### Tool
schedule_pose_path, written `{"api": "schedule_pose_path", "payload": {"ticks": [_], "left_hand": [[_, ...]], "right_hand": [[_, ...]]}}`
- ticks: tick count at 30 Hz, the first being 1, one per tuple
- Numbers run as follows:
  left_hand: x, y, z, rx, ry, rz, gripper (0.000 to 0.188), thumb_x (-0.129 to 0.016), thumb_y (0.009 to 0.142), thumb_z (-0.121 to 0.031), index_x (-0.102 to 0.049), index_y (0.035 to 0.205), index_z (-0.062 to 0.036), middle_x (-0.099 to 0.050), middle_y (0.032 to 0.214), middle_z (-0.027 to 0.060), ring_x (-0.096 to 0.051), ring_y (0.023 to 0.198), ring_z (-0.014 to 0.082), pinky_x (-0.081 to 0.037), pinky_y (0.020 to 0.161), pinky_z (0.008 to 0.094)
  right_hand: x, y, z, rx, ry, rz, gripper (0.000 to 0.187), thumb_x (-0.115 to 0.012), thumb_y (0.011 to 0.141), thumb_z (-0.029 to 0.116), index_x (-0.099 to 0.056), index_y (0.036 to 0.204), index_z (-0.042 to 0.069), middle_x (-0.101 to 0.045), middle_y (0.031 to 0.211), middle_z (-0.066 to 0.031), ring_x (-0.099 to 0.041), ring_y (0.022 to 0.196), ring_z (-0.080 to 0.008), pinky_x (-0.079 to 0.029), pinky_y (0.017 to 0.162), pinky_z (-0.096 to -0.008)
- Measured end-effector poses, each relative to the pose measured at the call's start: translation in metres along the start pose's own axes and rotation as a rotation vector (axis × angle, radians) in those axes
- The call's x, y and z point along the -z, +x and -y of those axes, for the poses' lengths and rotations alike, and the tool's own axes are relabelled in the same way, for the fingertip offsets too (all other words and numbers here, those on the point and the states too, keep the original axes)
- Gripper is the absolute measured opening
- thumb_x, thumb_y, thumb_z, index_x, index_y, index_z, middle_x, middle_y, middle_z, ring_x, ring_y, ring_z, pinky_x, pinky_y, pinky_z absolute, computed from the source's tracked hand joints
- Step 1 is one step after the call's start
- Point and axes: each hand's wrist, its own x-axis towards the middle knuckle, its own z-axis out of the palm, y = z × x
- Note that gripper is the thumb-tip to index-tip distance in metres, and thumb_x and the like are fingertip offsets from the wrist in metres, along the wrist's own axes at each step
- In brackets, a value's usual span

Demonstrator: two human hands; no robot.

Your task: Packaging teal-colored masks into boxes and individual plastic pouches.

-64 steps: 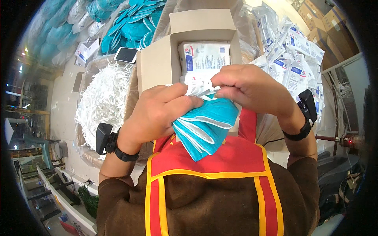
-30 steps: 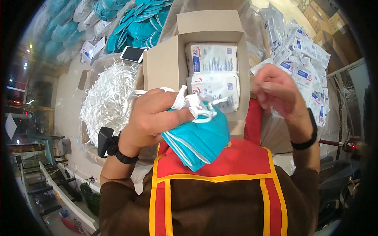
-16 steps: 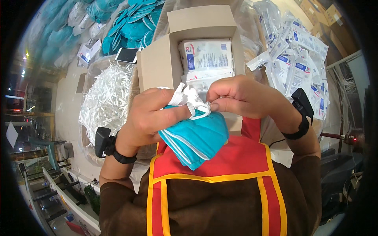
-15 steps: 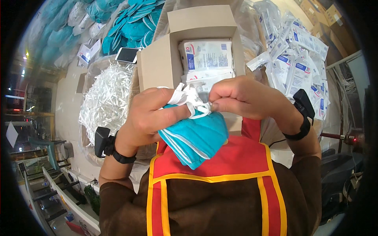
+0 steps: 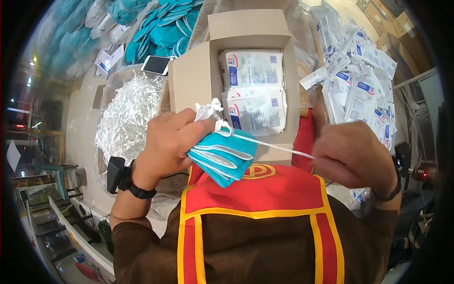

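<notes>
My left hand (image 5: pixel 172 137) is closed on a folded bundle of teal cloth pads (image 5: pixel 224 158) with white edges. White loops of cord bunch above its fingers at the top of the bundle. From there a white cord (image 5: pixel 274 146) runs taut to my right hand (image 5: pixel 347 154), which is closed on its far end and slightly blurred. The bundle hangs tilted in front of my red apron, near the front of an open cardboard box (image 5: pixel 248 26). Inside that box lie two visible stacks of white printed packets (image 5: pixel 257 111).
Left of the box is a heap of white strips (image 5: pixel 130 106) in a plastic-lined container, with a white phone (image 5: pixel 156 65) at its far edge. Teal pads (image 5: pixel 163 35) pile up beyond. To the right lies a heap of sealed white packets (image 5: pixel 362 90), with cardboard cartons (image 5: pixel 402 28) behind.
My right hand has moved right and slightly down, away from the bundle, drawing the white cord out straight. My left hand has shifted a little left with the bundle.
</notes>
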Motion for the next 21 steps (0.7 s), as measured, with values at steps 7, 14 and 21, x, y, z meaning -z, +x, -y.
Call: {"api": "schedule_pose_path", "payload": {"ticks": [7, 14, 21], "left_hand": [[-0.011, -0.018, 0.031, 0.072, 0.028, -0.200, 0.025, -0.071, 0.064, -0.021, -0.064, 0.086, -0.0116, -0.054, 0.068, 0.0058, -0.056, 0.059, 0.0267, -0.042, 0.051, 0.0352], [-0.018, 0.002, 0.006, -0.245, -0.196, -0.282, 0.024, -0.071, 0.065, -0.024, -0.066, 0.087, -0.0132, -0.067, 0.090, 0.0081, -0.060, 0.066, 0.0230, -0.039, 0.051, 0.0334], [-0.014, 0.003, 0.003, -0.306, -0.169, -0.217, 0.024, -0.069, 0.066, -0.020, -0.065, 0.088, -0.0130, -0.065, 0.094, 0.0096, -0.059, 0.068, 0.0212, -0.039, 0.053, 0.0314]], "right_hand": [[0.029, -0.088, -0.048, -0.189, 0.561, -0.783, 0.024, -0.060, 0.083, 0.025, -0.049, 0.073, 0.007, -0.043, 0.059, 0.0019, -0.034, 0.045, -0.0050, -0.025, 0.043, -0.0202], [-0.023, 0.021, -0.074, -0.095, 1.314, -0.371, 0.019, -0.059, 0.084, 0.022, -0.047, 0.080, 0.007, -0.044, 0.067, -0.0014, -0.036, 0.049, -0.0067, -0.030, 0.042, -0.0187], [-0.033, 0.092, -0.049, -0.050, 0.864, -0.014, 0.023, -0.054, 0.091, 0.019, -0.062, 0.106, 0.005, -0.055, 0.078, 0.0023, -0.045, 0.065, -0.0024, -0.034, 0.055, -0.0159]]}}
